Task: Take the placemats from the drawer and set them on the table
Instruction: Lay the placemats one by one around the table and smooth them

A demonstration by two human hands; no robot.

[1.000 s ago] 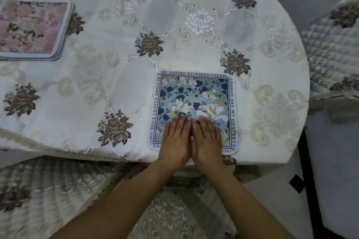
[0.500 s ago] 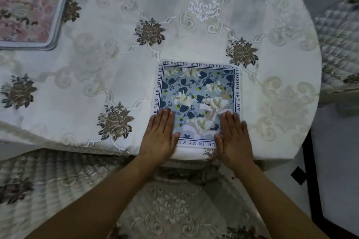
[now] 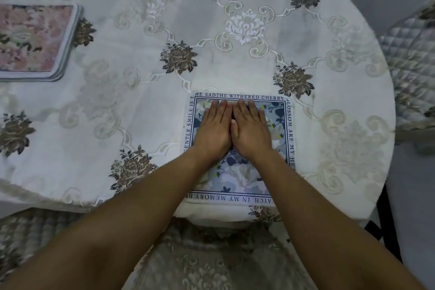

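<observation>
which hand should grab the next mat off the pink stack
Left, likely. The pink stack lies at the table's far left, on the left hand's side; the right hand would have to cross over. Both lie flat on the blue mat, holding nothing.

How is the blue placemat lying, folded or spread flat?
Spread flat: the blue placemat lies unfolded, text border visible on all four sides.
</observation>
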